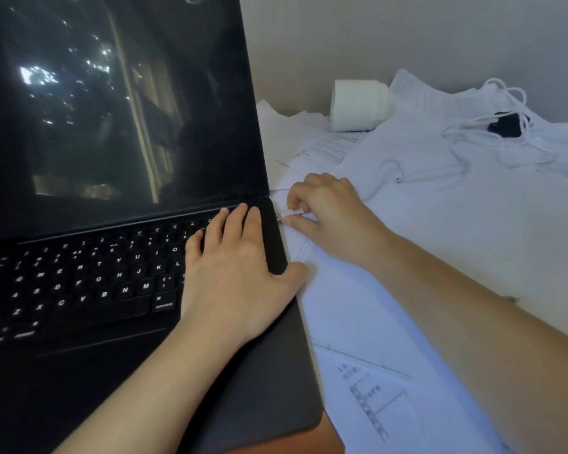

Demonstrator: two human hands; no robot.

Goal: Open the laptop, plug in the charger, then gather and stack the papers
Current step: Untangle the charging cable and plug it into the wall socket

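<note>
The black laptop point(118, 290) stands open with a dark screen, filling the left of the view. My left hand point(240, 276) lies flat on the right end of its keyboard, fingers straight. My right hand point(325, 211) pinches the white charger plug point(281, 217) at the laptop's right edge, near the hinge. The white charger cable point(456, 142) runs back over the papers to a black charger block point(507, 124). White papers point(407, 257) lie loosely spread to the right of the laptop, some printed.
A white paper roll point(358, 104) lies on its side by the beige wall behind the papers. A printed sheet with a diagram point(374, 407) lies at the near right. A brown table edge point(315, 440) shows beneath the laptop's front corner.
</note>
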